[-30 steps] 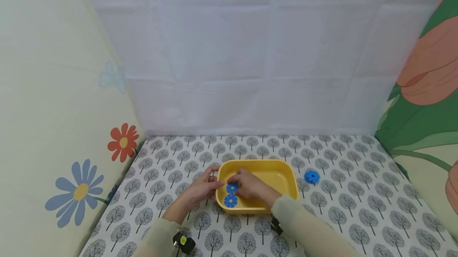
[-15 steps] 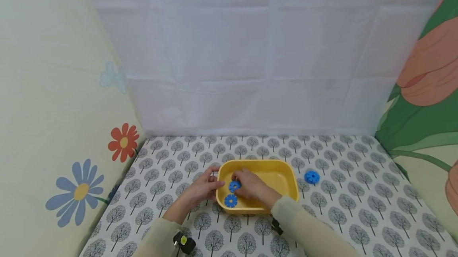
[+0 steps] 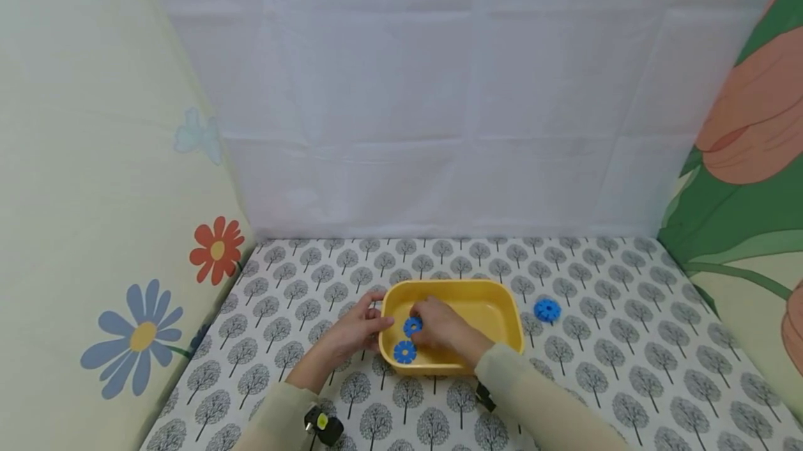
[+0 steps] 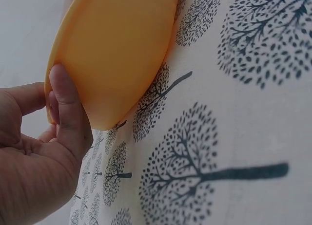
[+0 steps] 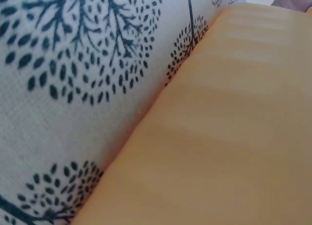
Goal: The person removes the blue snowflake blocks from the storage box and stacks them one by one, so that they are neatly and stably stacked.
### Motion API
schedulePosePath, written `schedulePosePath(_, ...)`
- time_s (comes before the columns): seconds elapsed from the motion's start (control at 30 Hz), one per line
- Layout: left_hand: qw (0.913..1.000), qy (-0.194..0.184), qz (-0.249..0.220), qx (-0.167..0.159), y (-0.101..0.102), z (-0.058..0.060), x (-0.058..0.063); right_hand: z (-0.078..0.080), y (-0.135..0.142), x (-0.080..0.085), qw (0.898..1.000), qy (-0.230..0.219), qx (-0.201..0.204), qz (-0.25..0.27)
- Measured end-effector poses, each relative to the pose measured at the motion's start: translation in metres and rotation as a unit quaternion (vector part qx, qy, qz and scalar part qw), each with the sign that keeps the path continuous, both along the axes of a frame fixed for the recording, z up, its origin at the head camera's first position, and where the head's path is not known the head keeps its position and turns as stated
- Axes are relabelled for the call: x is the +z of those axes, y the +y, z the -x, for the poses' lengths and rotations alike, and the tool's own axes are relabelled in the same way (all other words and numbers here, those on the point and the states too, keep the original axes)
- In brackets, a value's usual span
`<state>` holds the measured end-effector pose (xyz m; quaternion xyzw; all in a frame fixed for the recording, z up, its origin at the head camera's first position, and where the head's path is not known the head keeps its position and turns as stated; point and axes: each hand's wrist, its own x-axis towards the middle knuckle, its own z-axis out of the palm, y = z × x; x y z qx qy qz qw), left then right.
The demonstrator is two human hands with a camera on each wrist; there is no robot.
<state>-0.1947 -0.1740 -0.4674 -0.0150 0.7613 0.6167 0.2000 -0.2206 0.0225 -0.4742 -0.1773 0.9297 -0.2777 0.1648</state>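
Note:
A yellow plastic tub (image 3: 495,288) stands on the table. My left hand (image 3: 351,332) grips its left rim, and in the left wrist view the thumb of the left hand (image 4: 44,147) lies over the tub's edge (image 4: 112,54). Inside the tub my right hand (image 3: 441,325) pinches a blue notched plastic disc (image 3: 412,327), flower-shaped with a hole in its middle. Its fingertips are partly hidden. Just in front of it lies a second blue disc (image 3: 404,352) on the tub floor. The right wrist view mostly shows the tub's outer wall (image 5: 219,127).
Right of the tub, a small cluster of blue notched discs (image 3: 547,310) lies on the tree-print tablecloth (image 3: 602,360). A white cloth (image 3: 401,102) hangs behind the table, and flower-printed panels flank it.
The blue disc at my right fingertips has shifted slightly right, away from the tub's left wall. My left hand, the tub and the other discs have stayed in place.

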Motion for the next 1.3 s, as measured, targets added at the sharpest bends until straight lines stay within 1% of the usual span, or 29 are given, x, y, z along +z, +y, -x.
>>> schedulePosePath(0.2,1.0000,-0.003,0.006,0.005,0.000,0.000,0.000,0.002,0.000,-0.002,1.000,0.005,0.006,-0.004)
schedulePosePath(0.4,0.9999,-0.006,0.011,0.011,0.000,0.000,0.000,0.002,0.000,-0.003,1.000,-0.001,0.001,0.008)
schedulePosePath(0.63,0.9998,-0.004,0.014,0.014,0.001,0.000,-0.002,0.001,0.002,0.000,1.000,0.000,0.004,0.013)
schedulePosePath(0.73,0.9998,-0.001,0.013,0.013,0.000,0.000,-0.003,0.000,0.005,0.001,1.000,0.003,0.006,0.023)
schedulePosePath(0.9,0.9998,-0.003,0.014,0.014,0.000,0.001,-0.003,-0.003,0.011,0.003,0.998,0.029,0.022,0.050)
schedulePosePath(1.1,0.9997,-0.003,0.017,0.019,0.001,0.002,-0.004,-0.010,0.025,0.007,0.993,0.065,0.041,0.094)
schedulePosePath(1.3,0.9995,-0.002,0.021,0.023,0.002,0.001,-0.004,-0.015,0.043,0.009,0.988,0.097,0.032,0.119)
